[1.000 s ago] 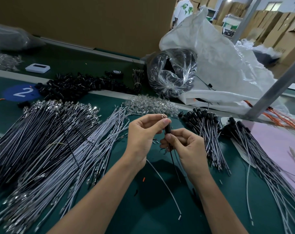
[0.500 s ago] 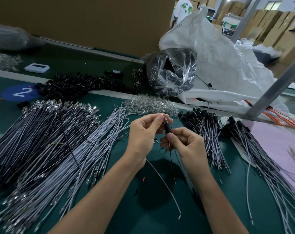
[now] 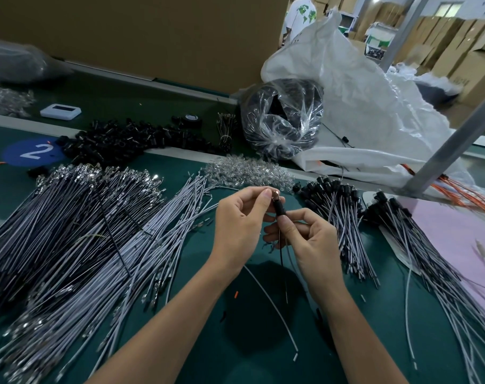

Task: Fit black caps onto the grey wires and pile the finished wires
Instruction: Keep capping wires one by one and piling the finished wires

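Both hands meet above the green table. My left hand (image 3: 240, 220) pinches the metal tip sticking out above a small black cap (image 3: 278, 208). My right hand (image 3: 309, 239) pinches the wire (image 3: 282, 257) just under that cap; its dark and grey strands hang down toward the table. A big heap of uncapped grey wires (image 3: 77, 245) with metal ends spreads to the left. Two fans of capped wires (image 3: 344, 217) lie to the right. Loose black caps (image 3: 130, 141) are piled at the back left.
A heap of clear small parts (image 3: 247, 174) lies behind my hands. A clear bag of black parts (image 3: 283, 117) and a large white bag (image 3: 374, 112) stand at the back. A grey metal post (image 3: 452, 142) slants on the right above a pink sheet (image 3: 463, 231). One loose grey wire (image 3: 274, 309) lies near me.
My left fingers have shifted up from covering the cap to pinching the metal tip above it. The cap now shows between the two hands.
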Tool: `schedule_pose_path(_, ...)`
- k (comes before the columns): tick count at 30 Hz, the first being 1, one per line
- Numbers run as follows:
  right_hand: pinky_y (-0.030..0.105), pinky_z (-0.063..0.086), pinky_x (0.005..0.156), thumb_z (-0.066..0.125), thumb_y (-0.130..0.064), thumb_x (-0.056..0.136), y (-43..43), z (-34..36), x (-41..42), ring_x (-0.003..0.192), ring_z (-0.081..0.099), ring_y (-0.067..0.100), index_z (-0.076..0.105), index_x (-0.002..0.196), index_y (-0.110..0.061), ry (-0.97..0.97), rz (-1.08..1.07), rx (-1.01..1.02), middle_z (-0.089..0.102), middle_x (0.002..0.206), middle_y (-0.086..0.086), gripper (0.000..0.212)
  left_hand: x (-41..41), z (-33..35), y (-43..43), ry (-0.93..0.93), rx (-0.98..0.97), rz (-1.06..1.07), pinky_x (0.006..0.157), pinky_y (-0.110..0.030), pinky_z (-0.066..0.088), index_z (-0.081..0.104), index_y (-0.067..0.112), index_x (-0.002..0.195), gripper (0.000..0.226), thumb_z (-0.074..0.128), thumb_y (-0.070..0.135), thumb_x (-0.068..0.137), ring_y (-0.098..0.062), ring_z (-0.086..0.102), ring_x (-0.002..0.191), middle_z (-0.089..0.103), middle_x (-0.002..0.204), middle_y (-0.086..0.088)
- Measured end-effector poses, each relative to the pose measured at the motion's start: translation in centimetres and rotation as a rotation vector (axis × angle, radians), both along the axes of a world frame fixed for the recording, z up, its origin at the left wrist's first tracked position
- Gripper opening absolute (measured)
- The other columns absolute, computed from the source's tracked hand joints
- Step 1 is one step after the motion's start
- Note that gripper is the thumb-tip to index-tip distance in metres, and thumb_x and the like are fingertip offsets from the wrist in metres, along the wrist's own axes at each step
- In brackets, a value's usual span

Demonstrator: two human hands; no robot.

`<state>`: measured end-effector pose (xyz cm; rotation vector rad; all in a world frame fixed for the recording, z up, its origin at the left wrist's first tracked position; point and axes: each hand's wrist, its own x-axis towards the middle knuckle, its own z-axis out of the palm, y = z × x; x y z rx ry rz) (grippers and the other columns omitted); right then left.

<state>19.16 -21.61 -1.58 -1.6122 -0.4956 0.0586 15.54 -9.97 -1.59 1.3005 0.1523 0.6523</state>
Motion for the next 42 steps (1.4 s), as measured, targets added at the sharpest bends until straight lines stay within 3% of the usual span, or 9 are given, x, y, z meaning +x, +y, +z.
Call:
schedule_pose_path(10, 0.02, 0.055, 0.062, 0.062, -0.001, 0.091, -0.05, -0.08, -0.01, 0.065, 0.073, 0.019, 0.063, 0.088, 0.003, -0.023, 0.007, -0.023, 0.075, 0.072, 0.009, 0.005, -0.06, 0.09, 0.17, 0.001, -0.046, -0.005, 0.082, -0.032, 0.059, 0.077, 0.015, 0.089, 0.009, 0.072, 0.008, 0.085, -0.018, 0.074, 0.084, 0.077, 0.085, -0.002)
schedule_pose_path(18, 0.021, 0.055, 0.062, 0.064, 0.002, 0.089, -0.28, -0.29, 0.37, 0.066, 0.073, 0.016, 0.061, 0.08, -0.002, -0.045, -0.026, -0.048, 0.074, 0.072, 0.007, 0.01, -0.22, 0.39, 0.24, 0.011, -0.154, -0.081, 0.073, -0.023, 0.058, 0.079, 0.016, 0.082, 0.01, 0.079, 0.017, 0.072, -0.016, 0.073, 0.08, 0.077, 0.084, -0.007)
schedule_pose_path(24, 0.023, 0.057, 0.064, 0.066, 0.003, 0.088, -0.36, -0.18, 0.37, 0.069, 0.074, 0.019, 0.059, 0.078, -0.006, -0.039, -0.019, -0.062, 0.075, 0.076, 0.009, 0.015, -0.19, 0.31, 0.35, 0.024, -0.172, -0.102, 0.074, -0.026, 0.058, 0.078, 0.015, 0.083, 0.009, 0.075, 0.007, 0.08, -0.017, 0.071, 0.079, 0.077, 0.085, -0.009)
schedule_pose_path(29, 0.023, 0.056, 0.068, 0.069, -0.003, 0.087, -0.48, 0.03, 0.39, 0.074, 0.072, 0.021, 0.071, 0.084, -0.007, 0.001, 0.008, -0.041, 0.075, 0.079, 0.009, 0.006, -0.34, 0.44, 0.56, 0.009, -0.17, -0.119, 0.07, -0.022, 0.055, 0.077, 0.01, 0.086, 0.009, 0.072, 0.002, 0.084, -0.013, 0.071, 0.08, 0.076, 0.087, -0.008)
schedule_pose_path(35, 0.025, 0.057, 0.074, 0.066, -0.001, 0.088, -0.46, 0.11, 0.48, 0.078, 0.073, 0.02, 0.074, 0.086, -0.009, 0.003, 0.058, -0.021, 0.076, 0.082, 0.008, 0.011, -0.23, 0.48, 0.85, 0.041, -0.157, -0.193, 0.067, -0.025, 0.056, 0.077, 0.01, 0.089, 0.01, 0.07, 0.004, 0.086, -0.013, 0.067, 0.078, 0.076, 0.09, -0.005)
schedule_pose_path(39, 0.018, 0.052, 0.066, 0.067, -0.002, 0.088, -0.48, -0.14, 0.63, 0.073, 0.072, 0.015, 0.073, 0.086, -0.007, -0.042, 0.017, -0.033, 0.076, 0.079, 0.007, 0.008, -0.25, 0.46, 0.83, 0.04, -0.207, -0.172, 0.066, -0.023, 0.056, 0.077, 0.01, 0.086, 0.01, 0.071, 0.003, 0.084, -0.014, 0.071, 0.08, 0.077, 0.087, -0.008)
schedule_pose_path(42, 0.021, 0.053, 0.067, 0.068, -0.001, 0.088, -0.49, -0.44, 0.71, 0.071, 0.071, 0.016, 0.073, 0.085, -0.007, -0.093, -0.017, -0.056, 0.075, 0.076, 0.007, 0.009, -0.3, 0.5, 0.8, 0.041, -0.249, -0.159, 0.063, -0.021, 0.055, 0.077, 0.008, 0.084, 0.007, 0.073, 0.002, 0.081, -0.016, 0.071, 0.077, 0.076, 0.085, -0.011)
